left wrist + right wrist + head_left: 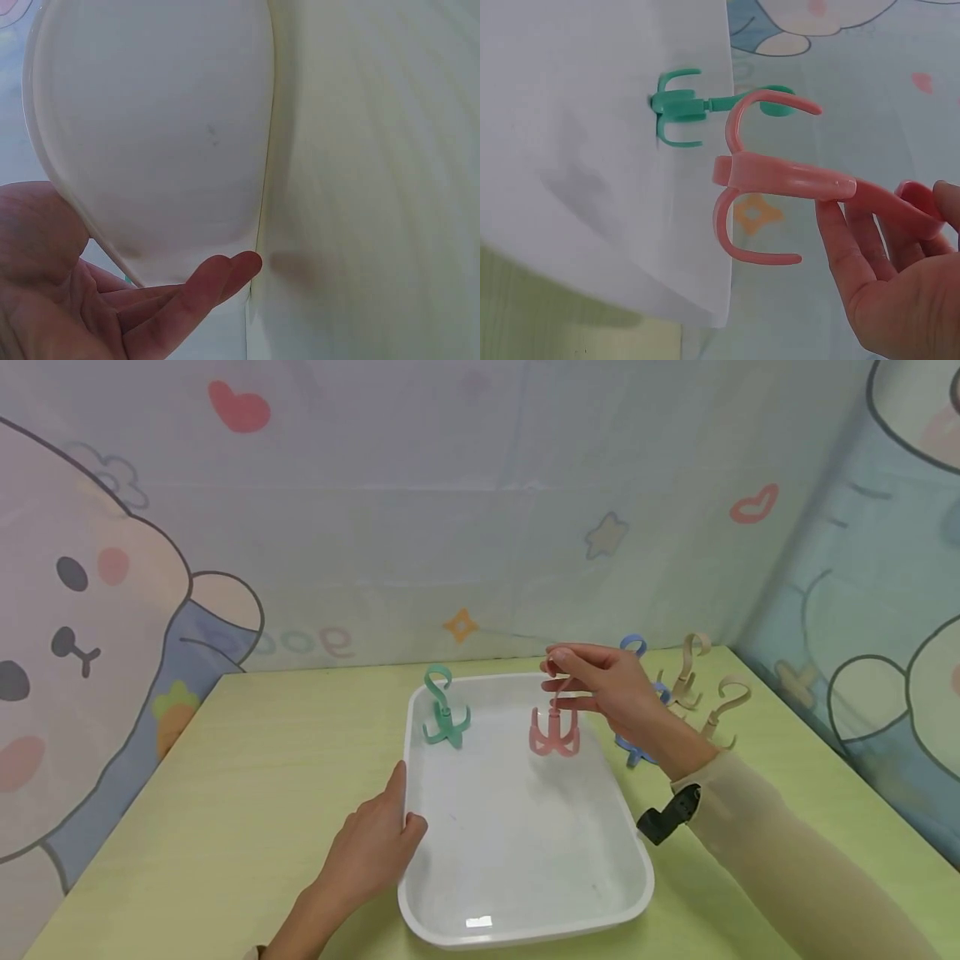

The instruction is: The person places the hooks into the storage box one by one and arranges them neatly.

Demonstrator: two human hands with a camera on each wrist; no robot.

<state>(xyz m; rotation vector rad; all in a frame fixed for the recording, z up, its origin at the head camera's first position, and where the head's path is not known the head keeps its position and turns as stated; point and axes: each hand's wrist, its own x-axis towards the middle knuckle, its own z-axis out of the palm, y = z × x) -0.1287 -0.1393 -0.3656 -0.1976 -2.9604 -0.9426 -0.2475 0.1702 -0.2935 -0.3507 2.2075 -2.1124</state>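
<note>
A pink multi-prong hook hanger (554,740) hangs over the right part of a white tray (517,835), prongs downward. My right hand (615,689) pinches it by its curved top; in the right wrist view the pink hook hanger (791,176) shows its prongs and stem clearly. At the tray's far left stands a green hook hanger (447,727) of the same shape, leaning slightly. My left hand (375,839) holds the tray's left side, thumb over the rim and fingers along the outer wall, as the left hand (127,300) also shows in its wrist view.
Right of the tray, partly behind my right hand and forearm, are blue hook hangers (633,645) and beige hook hangers (726,700). The light green table (300,743) ends at a cartoon-printed backdrop (450,527) behind and on both sides.
</note>
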